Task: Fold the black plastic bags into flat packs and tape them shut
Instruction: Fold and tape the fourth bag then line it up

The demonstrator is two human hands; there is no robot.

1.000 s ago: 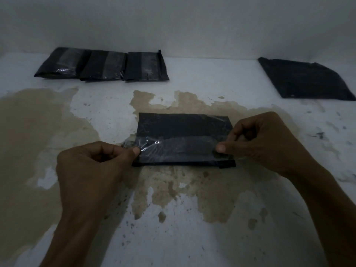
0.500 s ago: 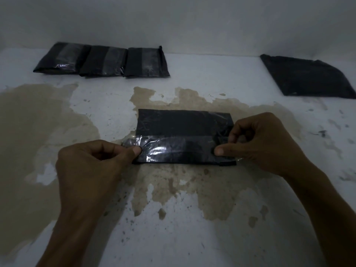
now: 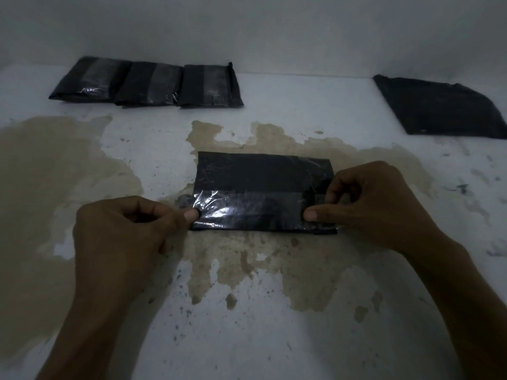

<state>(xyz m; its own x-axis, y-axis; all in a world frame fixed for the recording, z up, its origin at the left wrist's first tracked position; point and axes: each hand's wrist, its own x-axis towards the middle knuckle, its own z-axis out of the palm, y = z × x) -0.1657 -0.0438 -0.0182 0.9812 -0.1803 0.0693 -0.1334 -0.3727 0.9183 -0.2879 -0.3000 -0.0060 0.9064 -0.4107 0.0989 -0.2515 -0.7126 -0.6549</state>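
A folded black pack (image 3: 263,190) lies flat mid-worktop (image 3: 274,338) on a brown stain (image 3: 55,174). A strip of clear tape (image 3: 247,207) runs across its near half. The left hand (image 3: 123,239) pinches the tape's left end between thumb and curled fingers; the right hand (image 3: 375,204) pinches the right end the same way. Three taped packs (image 3: 145,83) sit in a row at the far left by the wall, and loose black bags (image 3: 441,108) lie far right.

wall (image 3: 274,31): plain grey | floor (image 3: 274,338): white, brown-stained | light: dim
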